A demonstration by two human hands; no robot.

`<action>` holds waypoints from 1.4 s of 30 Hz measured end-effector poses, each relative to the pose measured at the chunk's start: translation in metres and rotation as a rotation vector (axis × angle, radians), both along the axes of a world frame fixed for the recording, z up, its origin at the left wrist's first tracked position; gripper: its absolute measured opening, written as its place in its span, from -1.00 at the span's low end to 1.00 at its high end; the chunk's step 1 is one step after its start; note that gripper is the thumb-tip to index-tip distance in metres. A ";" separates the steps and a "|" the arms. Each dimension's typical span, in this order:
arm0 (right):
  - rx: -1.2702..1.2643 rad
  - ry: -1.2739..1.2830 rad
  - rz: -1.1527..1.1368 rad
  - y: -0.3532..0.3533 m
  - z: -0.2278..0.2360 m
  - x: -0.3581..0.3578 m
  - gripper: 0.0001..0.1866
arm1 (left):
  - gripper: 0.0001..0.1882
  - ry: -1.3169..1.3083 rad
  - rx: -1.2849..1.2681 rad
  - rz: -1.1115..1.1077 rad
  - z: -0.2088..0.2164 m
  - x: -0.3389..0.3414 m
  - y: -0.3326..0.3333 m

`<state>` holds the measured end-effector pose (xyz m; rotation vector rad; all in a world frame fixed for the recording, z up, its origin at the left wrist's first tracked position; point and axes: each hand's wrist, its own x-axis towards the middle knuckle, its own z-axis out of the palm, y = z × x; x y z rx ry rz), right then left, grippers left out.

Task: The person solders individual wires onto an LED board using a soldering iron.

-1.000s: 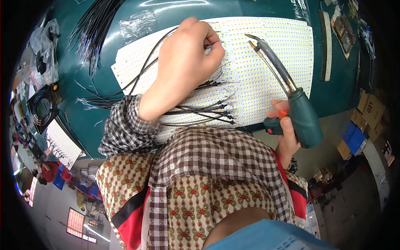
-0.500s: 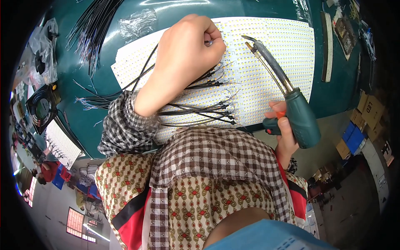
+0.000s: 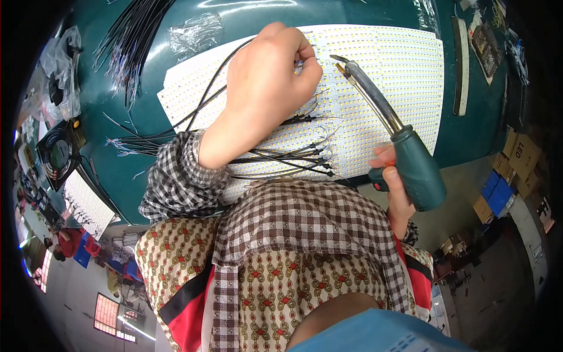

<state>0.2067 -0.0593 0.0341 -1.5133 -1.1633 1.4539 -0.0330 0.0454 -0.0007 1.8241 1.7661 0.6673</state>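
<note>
My right hand (image 3: 399,190) grips a green soldering gun (image 3: 417,170) with a red trigger. Its metal barrel slants up and left, and the dark bent tip (image 3: 339,58) hovers over the white LED boards (image 3: 404,76). Across from that tip, my left hand (image 3: 267,79) is closed in a pinch above the boards. A black wire (image 3: 220,69) curves up and runs under this hand, apparently into the fingers; its end is hidden. Below my left wrist, several black wires (image 3: 281,157) lie over the boards with their stripped ends along one row.
A bundle of black wires (image 3: 132,47) lies at the far left beside clear plastic film (image 3: 193,34). A black fan (image 3: 60,148) and plastic bags (image 3: 61,76) are at the left edge. A long pale bar (image 3: 461,67) lies right of the boards. Cardboard boxes (image 3: 519,155) stand beyond.
The soldering gun has shifted slightly left, bringing its tip closer to my left fingers. My left hand has moved a little right, and the black wire beside it now arcs higher.
</note>
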 end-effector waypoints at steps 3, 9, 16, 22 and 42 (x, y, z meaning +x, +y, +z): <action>-0.019 -0.019 0.017 0.000 0.001 0.000 -0.69 | -0.92 0.001 0.010 0.015 0.000 0.002 -0.002; -0.028 -0.035 0.025 0.001 0.002 -0.002 -0.73 | -0.90 -0.048 0.037 0.019 -0.001 0.003 -0.003; -0.009 -0.024 0.023 0.001 0.000 -0.003 -0.73 | -0.90 -0.031 0.079 0.010 -0.003 0.003 -0.005; -0.015 -0.029 0.012 0.000 -0.001 -0.002 -0.75 | -0.90 -0.023 0.099 0.002 -0.003 0.003 -0.004; 0.117 -0.052 0.053 -0.005 -0.021 0.005 -0.30 | -0.91 0.028 0.072 -0.030 0.000 0.003 -0.002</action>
